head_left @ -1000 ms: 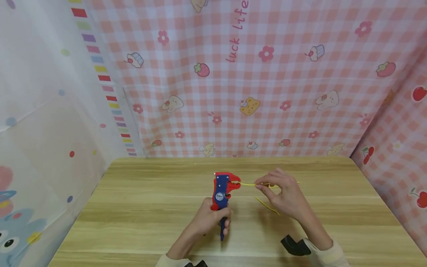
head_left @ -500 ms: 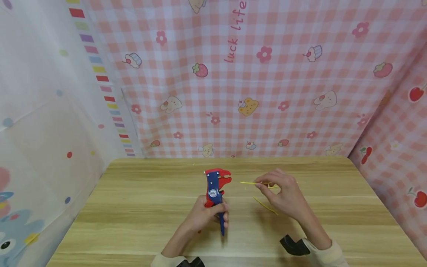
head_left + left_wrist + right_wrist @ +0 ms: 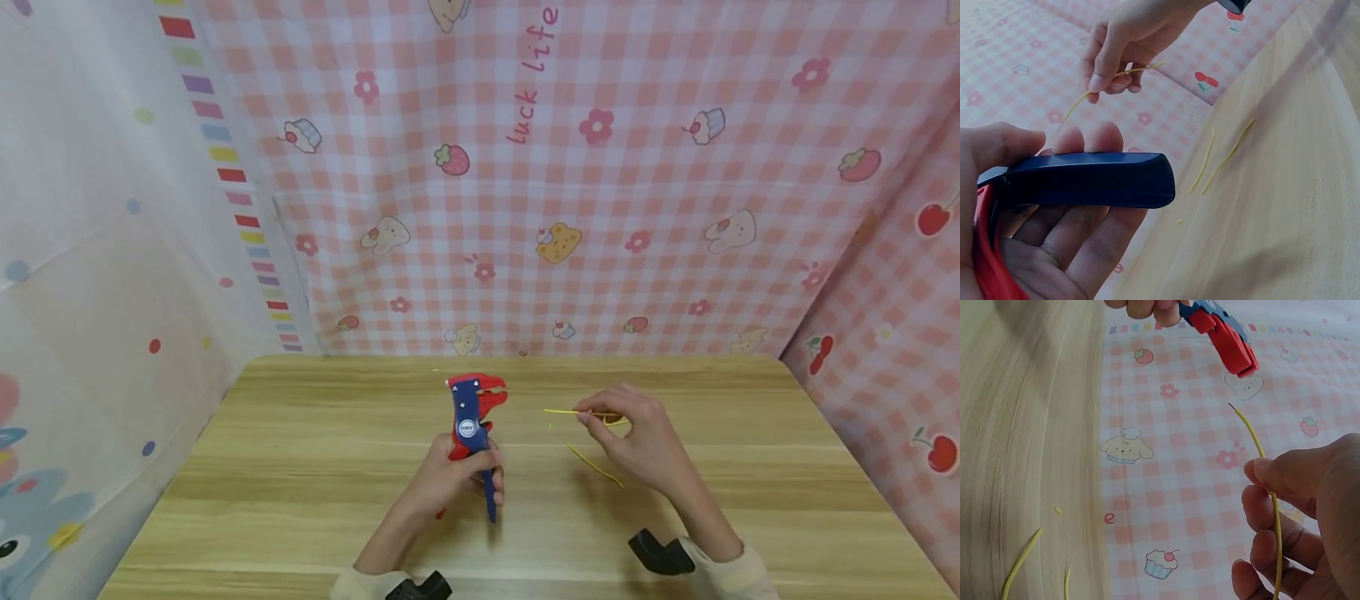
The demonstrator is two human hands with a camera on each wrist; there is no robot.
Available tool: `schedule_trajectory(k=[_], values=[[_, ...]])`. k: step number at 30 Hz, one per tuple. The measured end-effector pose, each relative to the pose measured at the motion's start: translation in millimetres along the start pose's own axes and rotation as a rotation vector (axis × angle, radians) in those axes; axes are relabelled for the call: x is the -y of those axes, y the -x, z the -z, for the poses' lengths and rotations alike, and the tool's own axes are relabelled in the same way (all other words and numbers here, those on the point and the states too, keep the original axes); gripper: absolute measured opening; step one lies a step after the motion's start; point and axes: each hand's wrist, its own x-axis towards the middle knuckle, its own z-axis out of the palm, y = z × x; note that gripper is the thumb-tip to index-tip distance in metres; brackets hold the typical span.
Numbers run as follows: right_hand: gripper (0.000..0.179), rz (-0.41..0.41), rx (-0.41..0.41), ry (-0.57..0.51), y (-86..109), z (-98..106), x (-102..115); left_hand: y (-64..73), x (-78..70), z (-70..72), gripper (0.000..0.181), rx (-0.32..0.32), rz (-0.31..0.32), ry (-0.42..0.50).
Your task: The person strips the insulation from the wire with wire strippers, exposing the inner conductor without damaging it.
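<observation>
My left hand grips the handles of a red and blue wire stripper, its head upright and its jaws apart with nothing between them. To the right, my right hand pinches a thin yellow wire between thumb and forefinger. Bare metal shows at that wire's tip, which points toward the stripper across a gap. In the left wrist view, the blue handle lies across the left fingers. One yellow wire lies on the table below my right hand, and a second wire lies beside it.
A small yellow bit of insulation lies on the wooden table, and another tiny bit is near the back edge. A pink checked cloth hangs behind the table, with more cloth at both sides.
The wire's tip has come out of the stripper's jaws, which have opened. The left hand has drawn the stripper to the left; a small yellow bit now lies on the table.
</observation>
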Motion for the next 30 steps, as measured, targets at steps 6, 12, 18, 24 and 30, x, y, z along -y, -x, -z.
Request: schedule_trajectory(k=[6,12,18,24,30], values=[[0.018,-0.047,0.013,0.005,3.4,0.8,-6.9,-1.3,-0.8,3.9,0.015,-0.009,-0.012,-0.016],[0.014,-0.088,0.034,0.012,6.6,0.3,-15.1,-1.4,-1.5,7.8,0.024,-0.016,-0.006,-0.010],[0.008,-0.139,0.079,0.025,8.2,-1.4,-23.8,-0.9,-2.5,10.1,0.022,-0.027,-0.004,-0.015],[0.008,-0.193,0.103,0.030,10.4,-4.7,-32.6,-1.3,-1.9,12.1,0.027,-0.021,-0.008,-0.016],[0.009,-0.200,0.109,0.023,12.8,-6.8,-40.5,-1.5,-2.8,13.6,0.018,-0.027,-0.011,-0.017]])
